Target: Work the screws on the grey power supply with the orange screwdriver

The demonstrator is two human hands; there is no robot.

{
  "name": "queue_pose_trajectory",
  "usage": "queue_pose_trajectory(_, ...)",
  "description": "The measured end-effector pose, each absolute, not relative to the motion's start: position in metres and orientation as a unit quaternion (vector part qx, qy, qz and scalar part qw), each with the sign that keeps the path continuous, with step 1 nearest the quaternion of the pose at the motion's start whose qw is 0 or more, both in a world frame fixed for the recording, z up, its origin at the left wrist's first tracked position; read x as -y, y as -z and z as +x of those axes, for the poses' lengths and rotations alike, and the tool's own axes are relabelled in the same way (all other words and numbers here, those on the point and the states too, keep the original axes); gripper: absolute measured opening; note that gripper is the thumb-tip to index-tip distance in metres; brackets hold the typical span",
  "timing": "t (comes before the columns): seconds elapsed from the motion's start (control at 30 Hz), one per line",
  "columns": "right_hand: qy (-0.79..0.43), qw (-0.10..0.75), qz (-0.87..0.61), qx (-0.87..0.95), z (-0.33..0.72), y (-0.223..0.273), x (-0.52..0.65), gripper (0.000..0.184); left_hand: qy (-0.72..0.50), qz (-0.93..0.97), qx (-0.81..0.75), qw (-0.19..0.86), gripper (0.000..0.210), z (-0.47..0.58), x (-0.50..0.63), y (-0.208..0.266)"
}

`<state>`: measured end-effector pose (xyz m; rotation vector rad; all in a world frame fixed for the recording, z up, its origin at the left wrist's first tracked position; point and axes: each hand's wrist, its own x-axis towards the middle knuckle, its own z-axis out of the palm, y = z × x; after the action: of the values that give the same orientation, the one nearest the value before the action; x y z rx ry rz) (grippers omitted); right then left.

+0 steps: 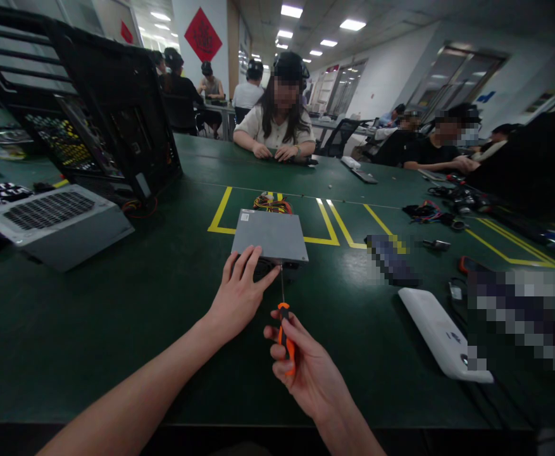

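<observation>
A grey metal computer power supply (270, 234) lies on the green table in front of me, its bundle of coloured wires (273, 202) at the far side. My left hand (239, 294) rests against its near edge, fingers spread over the top and the thumb stretched toward the near face. My right hand (300, 361) is closed round the orange and black handle of a screwdriver (285, 335). The thin shaft points away from me, and its tip meets the near face beside my left thumb. Whether a screw sits under the tip is too small to tell.
At the left stand an open black computer case (101, 114) and a second power supply (63, 221). A white power bank (443, 335), a dark blurred item (391, 259) and cables (429, 212) lie on the right. Across the table (163, 354) sits a person (280, 120).
</observation>
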<state>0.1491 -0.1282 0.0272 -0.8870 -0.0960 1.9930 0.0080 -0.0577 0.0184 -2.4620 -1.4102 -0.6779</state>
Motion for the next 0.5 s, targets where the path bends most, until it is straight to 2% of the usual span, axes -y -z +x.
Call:
queue_pose_trajectory(0.33,-0.766,0.483,-0.407,0.121,0.152,-0.028,0.133,0.04,0.235,-0.839,0.471,0.141,0.053,0.006,0.056,-0.013)
queue_pose_trajectory(0.5,-0.621,0.548,-0.49,0.27,0.163,-0.007,0.132,0.037,0.231,-0.839,0.47,0.148,0.051,0.006,0.058,-0.015)
